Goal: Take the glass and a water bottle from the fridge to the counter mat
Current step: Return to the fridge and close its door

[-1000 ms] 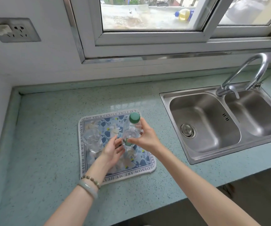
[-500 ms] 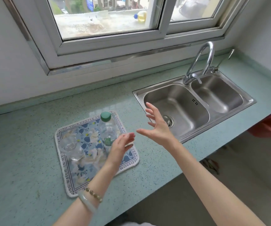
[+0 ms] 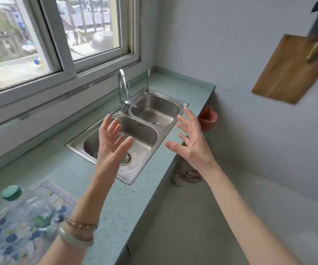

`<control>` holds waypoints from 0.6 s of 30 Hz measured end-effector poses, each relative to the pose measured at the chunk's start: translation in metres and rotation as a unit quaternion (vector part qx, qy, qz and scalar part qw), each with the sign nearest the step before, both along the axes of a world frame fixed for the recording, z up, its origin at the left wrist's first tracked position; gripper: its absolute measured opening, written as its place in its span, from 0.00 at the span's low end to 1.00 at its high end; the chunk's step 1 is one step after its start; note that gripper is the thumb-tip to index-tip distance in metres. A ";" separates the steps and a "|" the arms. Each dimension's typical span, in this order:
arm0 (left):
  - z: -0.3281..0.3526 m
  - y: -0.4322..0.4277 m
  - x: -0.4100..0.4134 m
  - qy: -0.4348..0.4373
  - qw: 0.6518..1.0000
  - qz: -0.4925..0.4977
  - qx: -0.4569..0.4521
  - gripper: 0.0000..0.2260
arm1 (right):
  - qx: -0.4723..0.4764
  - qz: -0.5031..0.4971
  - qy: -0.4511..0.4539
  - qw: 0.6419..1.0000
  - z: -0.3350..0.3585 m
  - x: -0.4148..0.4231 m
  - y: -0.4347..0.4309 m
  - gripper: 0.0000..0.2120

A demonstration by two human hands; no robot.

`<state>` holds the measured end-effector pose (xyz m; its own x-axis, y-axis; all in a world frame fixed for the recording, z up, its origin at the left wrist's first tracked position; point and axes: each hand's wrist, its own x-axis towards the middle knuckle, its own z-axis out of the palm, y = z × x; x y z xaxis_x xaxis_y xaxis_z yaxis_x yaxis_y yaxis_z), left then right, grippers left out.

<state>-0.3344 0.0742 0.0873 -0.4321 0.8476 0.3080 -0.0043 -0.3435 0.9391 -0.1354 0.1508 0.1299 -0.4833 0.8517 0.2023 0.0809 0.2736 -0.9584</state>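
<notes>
A clear water bottle [image 3: 28, 209] with a green cap stands upright on the blue floral counter mat [image 3: 7, 240] at the bottom left. The glass is out of view. My left hand [image 3: 112, 142] is raised over the sink with fingers spread and holds nothing. My right hand [image 3: 190, 138] is raised beyond the counter's right edge, fingers spread, also empty. Both hands are well away from the bottle.
A steel double sink [image 3: 131, 131] with a tall tap [image 3: 123, 90] is set in the pale green counter [image 3: 116, 203]. A window runs along the back wall. A wooden cutting board [image 3: 286, 69] hangs on the right wall. A red bin [image 3: 207, 117] and slippers [image 3: 186, 176] are on the floor.
The view has swung right, leaving the mat and bottle at the bottom left. Both hands let go of the bottle and rose, open, over the sink area.
</notes>
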 end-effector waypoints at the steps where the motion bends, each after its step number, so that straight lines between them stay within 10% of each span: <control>1: 0.007 0.012 0.016 0.003 1.000 -0.024 0.008 0.37 | 0.006 -0.029 0.004 1.000 0.005 0.019 0.000 0.46; 18: 0.072 0.099 0.331 0.006 0.894 -0.430 0.127 0.37 | 0.112 -0.455 0.037 0.882 0.056 0.310 -0.096 0.41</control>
